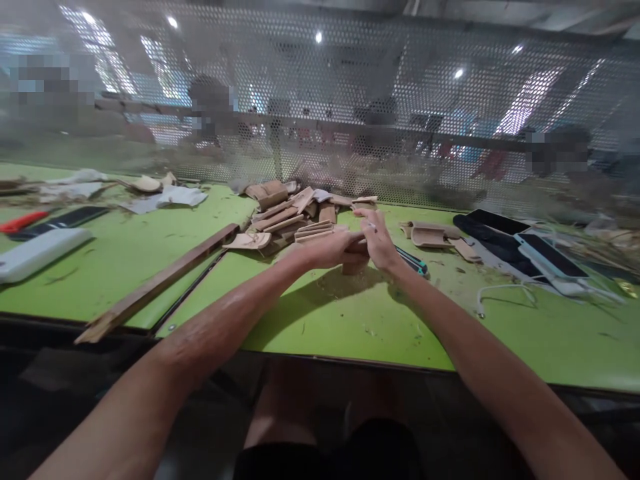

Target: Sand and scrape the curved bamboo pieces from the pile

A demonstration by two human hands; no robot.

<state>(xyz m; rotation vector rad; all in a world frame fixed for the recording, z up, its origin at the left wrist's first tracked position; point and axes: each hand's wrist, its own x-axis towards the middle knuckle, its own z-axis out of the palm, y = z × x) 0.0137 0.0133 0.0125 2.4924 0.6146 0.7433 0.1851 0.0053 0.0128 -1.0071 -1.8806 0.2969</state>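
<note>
My left hand (327, 249) and my right hand (379, 241) meet above the green table, both closed around a flat brown piece (356, 247). Most of that piece is hidden by my fingers, and I cannot tell its material. Behind my hands rises a heap of similar brown strips (283, 217), some flat and some curved. A black and teal utility knife (413, 261) lies just right of my right wrist, partly covered by it.
A long wooden stick (160, 283) lies left, near a table seam. Curved brown pieces (430, 235), a phone (553, 255) and a white cable (505, 288) lie right. A white block (43, 253) sits far left. Behind the table stands a perforated metal screen (320, 87), with people beyond.
</note>
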